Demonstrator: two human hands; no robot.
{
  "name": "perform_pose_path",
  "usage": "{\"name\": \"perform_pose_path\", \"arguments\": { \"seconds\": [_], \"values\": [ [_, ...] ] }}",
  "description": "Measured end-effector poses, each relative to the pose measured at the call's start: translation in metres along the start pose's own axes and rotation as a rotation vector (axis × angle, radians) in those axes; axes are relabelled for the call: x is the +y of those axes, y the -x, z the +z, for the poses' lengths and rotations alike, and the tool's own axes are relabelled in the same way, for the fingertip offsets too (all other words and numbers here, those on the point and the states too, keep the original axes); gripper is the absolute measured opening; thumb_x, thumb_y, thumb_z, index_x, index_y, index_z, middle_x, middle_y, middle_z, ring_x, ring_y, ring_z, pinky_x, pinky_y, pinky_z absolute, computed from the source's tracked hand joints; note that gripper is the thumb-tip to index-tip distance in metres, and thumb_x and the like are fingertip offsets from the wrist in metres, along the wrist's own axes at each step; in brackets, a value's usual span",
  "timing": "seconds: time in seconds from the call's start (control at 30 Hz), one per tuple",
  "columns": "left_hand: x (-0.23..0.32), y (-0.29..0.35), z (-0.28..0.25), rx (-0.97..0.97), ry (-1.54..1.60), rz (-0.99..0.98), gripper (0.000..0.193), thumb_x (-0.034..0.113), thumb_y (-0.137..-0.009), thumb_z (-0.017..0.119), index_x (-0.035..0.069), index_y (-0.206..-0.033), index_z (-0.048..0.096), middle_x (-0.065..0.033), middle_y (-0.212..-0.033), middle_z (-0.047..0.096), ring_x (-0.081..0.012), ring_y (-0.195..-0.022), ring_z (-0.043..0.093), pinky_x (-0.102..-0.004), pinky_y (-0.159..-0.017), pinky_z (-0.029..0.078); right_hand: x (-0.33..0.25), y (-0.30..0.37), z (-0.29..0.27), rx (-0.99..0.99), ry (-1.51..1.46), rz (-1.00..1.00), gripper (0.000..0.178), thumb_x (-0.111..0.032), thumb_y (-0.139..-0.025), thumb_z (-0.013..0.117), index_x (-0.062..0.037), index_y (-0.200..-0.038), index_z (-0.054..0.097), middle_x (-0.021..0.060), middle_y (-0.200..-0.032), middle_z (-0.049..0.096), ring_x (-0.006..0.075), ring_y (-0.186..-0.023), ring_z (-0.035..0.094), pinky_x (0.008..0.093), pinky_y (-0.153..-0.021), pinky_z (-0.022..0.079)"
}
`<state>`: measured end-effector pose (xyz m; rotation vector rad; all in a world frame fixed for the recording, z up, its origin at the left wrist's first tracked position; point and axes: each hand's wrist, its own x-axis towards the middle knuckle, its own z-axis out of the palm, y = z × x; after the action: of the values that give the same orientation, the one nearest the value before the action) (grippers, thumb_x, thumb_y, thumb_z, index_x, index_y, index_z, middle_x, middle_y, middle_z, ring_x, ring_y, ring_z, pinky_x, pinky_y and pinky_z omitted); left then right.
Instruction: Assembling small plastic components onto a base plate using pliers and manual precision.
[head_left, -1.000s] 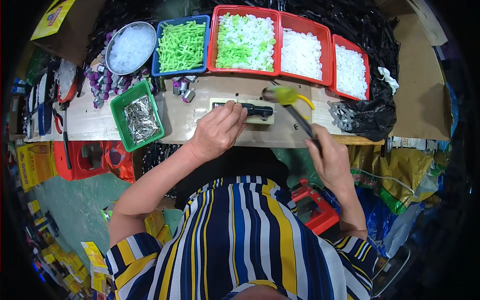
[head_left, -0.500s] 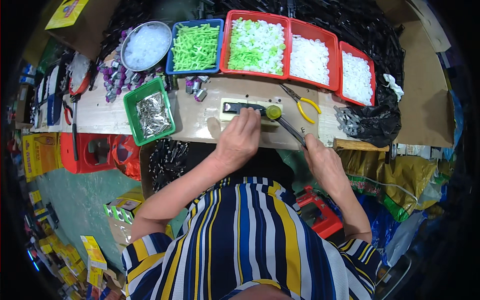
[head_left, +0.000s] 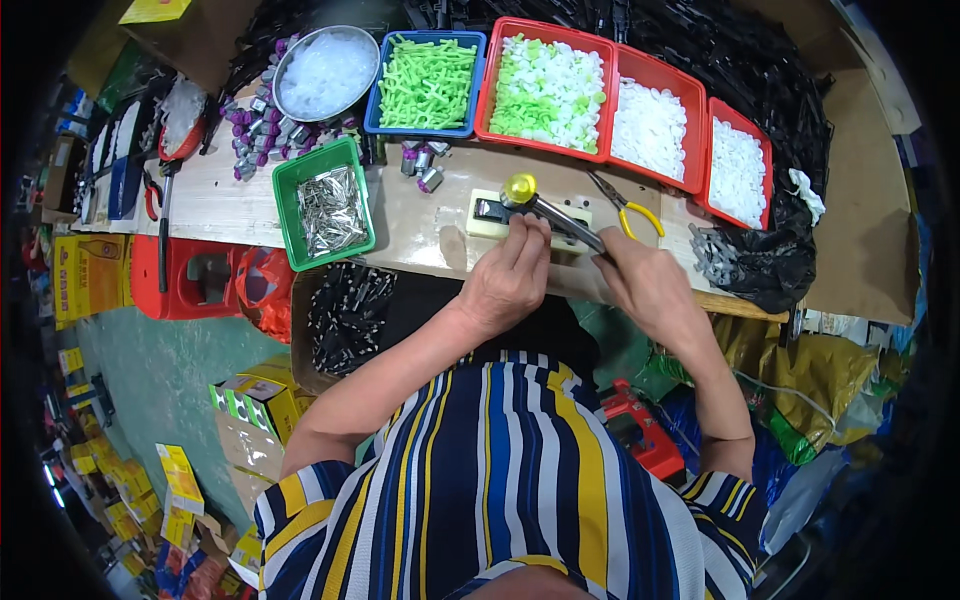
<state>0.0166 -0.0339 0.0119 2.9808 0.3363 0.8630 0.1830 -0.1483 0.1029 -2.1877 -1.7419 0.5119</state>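
Observation:
My right hand [head_left: 648, 283] is wrapped round the dark handle of a hammer [head_left: 563, 222] with a translucent yellow head. That head hangs over a cream block [head_left: 482, 227] on the bench. A small black part with a shiny face [head_left: 490, 209] lies along the top of the block, partly covered by the hammer. My left hand [head_left: 507, 272] is closed, its fingertips pinched at the near side of the block against the black part; the exact grip is hidden. Just right of the block lie yellow-handled pliers [head_left: 641, 217].
A green bin of metal pieces [head_left: 367, 238] stands left. Behind are a bowl [head_left: 376, 62] of clear pieces, a blue bin [head_left: 372, 118] of green strips and red bins [head_left: 487, 108] of white and green pieces. Metal-and-purple parts [head_left: 270, 135] lie loose. A black bag [head_left: 785, 270] sits right.
The hammer head has shifted from the block's right end to over the black part. My right hand has come up and closer to the block. The whole view has shifted slightly.

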Motion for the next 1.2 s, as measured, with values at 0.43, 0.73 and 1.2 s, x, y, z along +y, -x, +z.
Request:
{"name": "perform_pose_path", "arguments": {
  "seconds": [0.43, 0.73, 1.2],
  "values": [
    [-0.021, 0.003, -0.007, 0.172, 0.187, -0.058, 0.032, 0.000, -0.075, 0.066, -0.010, -0.105, 0.064, -0.0194, -0.103, 0.064, -0.0336, -0.094, 0.065, -0.0366, -0.077, 0.056, -0.001, 0.008, -0.014, 0.161, -0.079, -0.056, 0.019, -0.010, -0.093, 0.060, -0.0022, -0.111, 0.057, 0.0199, -0.070, 0.058, 0.0405, -0.063, 0.059, 0.0454, -0.058, 0.045],
    [-0.036, 0.005, -0.011, 0.198, 0.198, -0.070, 0.031, -0.002, -0.072, 0.071, -0.009, -0.102, 0.066, -0.0187, -0.101, 0.066, -0.0339, -0.091, 0.066, -0.0380, -0.079, 0.056, 0.001, 0.026, 0.001, 0.140, 0.021, -0.005, 0.019, -0.008, -0.095, 0.057, -0.0019, -0.113, 0.055, 0.0184, -0.070, 0.056, 0.0367, -0.058, 0.059, 0.0406, -0.056, 0.046],
    [-0.038, -0.001, -0.015, 0.148, 0.190, 0.008, 0.034, 0.001, -0.069, 0.072, -0.005, -0.103, 0.068, -0.0134, -0.100, 0.065, -0.0287, -0.093, 0.062, -0.0383, -0.076, 0.052, -0.015, 0.054, -0.014, 0.219, -0.130, 0.021, 0.022, -0.009, -0.092, 0.061, -0.0026, -0.113, 0.055, 0.0222, -0.081, 0.061, 0.0419, -0.071, 0.062, 0.0447, -0.060, 0.048]
  ]
}}
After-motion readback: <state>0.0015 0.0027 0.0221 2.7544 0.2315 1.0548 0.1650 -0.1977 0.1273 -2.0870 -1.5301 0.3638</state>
